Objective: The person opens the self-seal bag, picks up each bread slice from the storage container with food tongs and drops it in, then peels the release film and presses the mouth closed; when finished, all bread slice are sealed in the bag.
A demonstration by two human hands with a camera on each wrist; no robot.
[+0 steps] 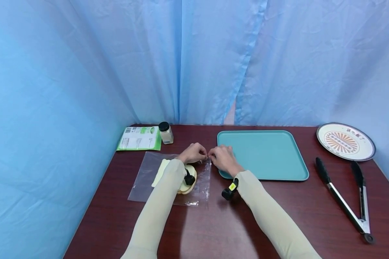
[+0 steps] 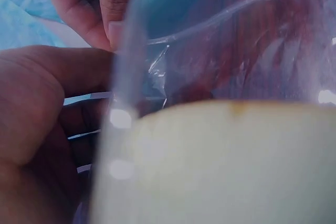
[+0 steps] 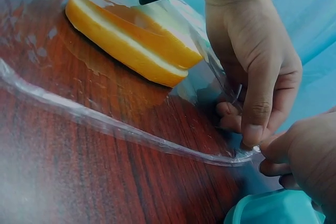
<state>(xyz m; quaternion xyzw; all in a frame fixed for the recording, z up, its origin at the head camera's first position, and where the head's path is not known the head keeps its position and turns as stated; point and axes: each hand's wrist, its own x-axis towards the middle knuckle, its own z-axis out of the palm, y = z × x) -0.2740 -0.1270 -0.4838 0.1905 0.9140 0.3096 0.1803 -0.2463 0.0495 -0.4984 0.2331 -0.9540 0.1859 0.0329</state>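
A clear plastic bag (image 1: 139, 183) lies flat on the table with stacked slices of bread (image 3: 131, 40) inside, brown crust along their edge. My left hand (image 1: 193, 153) reaches over the bread and pinches the bag's far corner at its open edge. Thumb and fingertips of my right hand (image 1: 223, 157) pinch that same corner from the right, fingertips meeting the left ones. The bag's rim strip (image 3: 121, 129) runs from the corner back along the table in the right wrist view. In the left wrist view, the bag's film partly covers the left fingers.
A teal tray (image 1: 262, 154) lies just right of the hands, its left edge under the right hand. Behind the bag are a green-and-white packet (image 1: 139, 138) and a black-lidded jar (image 1: 166, 133). Tongs (image 1: 347, 208) and a patterned plate (image 1: 347, 142) lie far right.
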